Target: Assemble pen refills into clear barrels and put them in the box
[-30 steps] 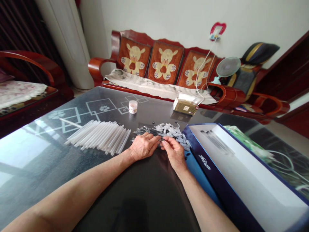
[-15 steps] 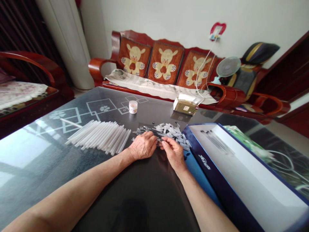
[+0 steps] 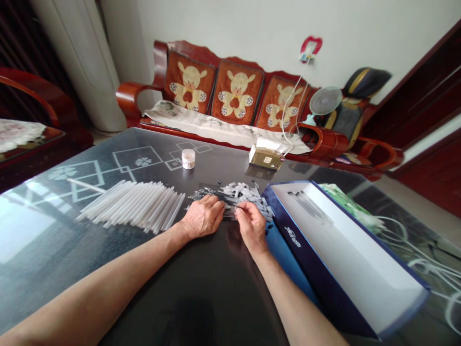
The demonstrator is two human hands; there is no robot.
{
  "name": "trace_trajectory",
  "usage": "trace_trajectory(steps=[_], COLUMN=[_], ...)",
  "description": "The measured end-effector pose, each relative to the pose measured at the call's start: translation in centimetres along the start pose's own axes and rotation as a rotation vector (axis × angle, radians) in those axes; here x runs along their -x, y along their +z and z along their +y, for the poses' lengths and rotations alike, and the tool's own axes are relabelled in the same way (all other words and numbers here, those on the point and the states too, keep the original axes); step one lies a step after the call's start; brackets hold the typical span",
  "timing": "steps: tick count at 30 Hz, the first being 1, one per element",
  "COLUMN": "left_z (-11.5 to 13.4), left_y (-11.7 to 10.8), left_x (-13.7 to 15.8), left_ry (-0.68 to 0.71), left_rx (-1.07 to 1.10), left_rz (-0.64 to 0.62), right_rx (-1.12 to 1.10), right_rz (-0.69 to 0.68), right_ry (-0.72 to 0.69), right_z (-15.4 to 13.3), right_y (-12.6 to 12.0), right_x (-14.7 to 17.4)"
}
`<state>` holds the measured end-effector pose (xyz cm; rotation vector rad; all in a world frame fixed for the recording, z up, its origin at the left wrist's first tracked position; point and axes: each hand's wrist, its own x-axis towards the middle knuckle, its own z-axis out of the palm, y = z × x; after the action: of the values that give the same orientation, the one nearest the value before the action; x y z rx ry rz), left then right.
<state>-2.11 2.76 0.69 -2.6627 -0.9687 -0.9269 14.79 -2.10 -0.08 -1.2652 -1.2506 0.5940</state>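
Note:
My left hand (image 3: 204,217) rests knuckles up on the dark table, its fingers curled at the near edge of a pile of thin dark pen refills (image 3: 208,192). Whatever those fingers hold is hidden beneath them. Just to the right, my right hand (image 3: 252,228) pinches thumb and forefinger together; a small dark bit shows at the tips, too small to name. Behind it lies a heap of small whitish and grey plastic pieces, like pen caps (image 3: 248,193). Further left, translucent white pen barrels (image 3: 135,205) lie side by side in a broad row.
A long blue box (image 3: 345,250) with a white inside stands at the right, several slim dark-tipped pens (image 3: 309,206) in its far end. Beyond the piles are a small round tub (image 3: 188,158) and a tissue box (image 3: 265,157). White cables (image 3: 428,269) lie at far right.
The view has swung slightly right, so everything sits further left. My right fingertips have drawn a little away from my left hand and now show a small dark bit.

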Motion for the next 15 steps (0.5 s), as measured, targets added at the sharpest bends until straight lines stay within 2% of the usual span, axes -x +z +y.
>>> trace_trajectory(steps=[6,10,15], left_z=[0.1,0.2,0.0], left_y=[0.1,0.2,0.4], left_x=[0.0,0.0,0.0], left_ry=[0.019,0.038,0.044], left_rx=[0.012,-0.001,0.01], left_rz=[0.037,0.025,0.014], right_rx=[0.244,0.575,0.89], right_rz=[0.032,-0.11,-0.254], right_ry=[-0.118,-0.255,-0.204], right_z=[-0.5,-1.2,-0.9], right_y=[-1.6,-4.1,-7.6], right_x=[-0.7,-2.2,-3.3])
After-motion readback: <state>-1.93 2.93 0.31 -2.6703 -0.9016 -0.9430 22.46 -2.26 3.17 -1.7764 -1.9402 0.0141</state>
